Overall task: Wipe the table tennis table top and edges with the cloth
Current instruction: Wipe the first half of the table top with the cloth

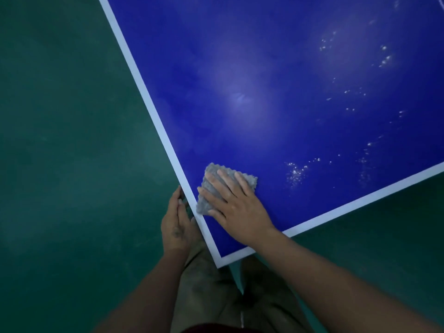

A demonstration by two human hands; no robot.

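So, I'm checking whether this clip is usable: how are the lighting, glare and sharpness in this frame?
Head view: dim, the floor murky; a soft pale glare patch on the blue table top; the right hand and cloth fairly sharp; the white specks slightly smeared; the forearms at the bottom soft.

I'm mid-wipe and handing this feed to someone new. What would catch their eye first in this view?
The vivid blue table top with its white border fills the upper right, angled against the dark green floor. Near its closest corner the right hand presses a grey cloth flat by the left border, with the left hand alongside that edge. White specks dot the blue to the right of the cloth.
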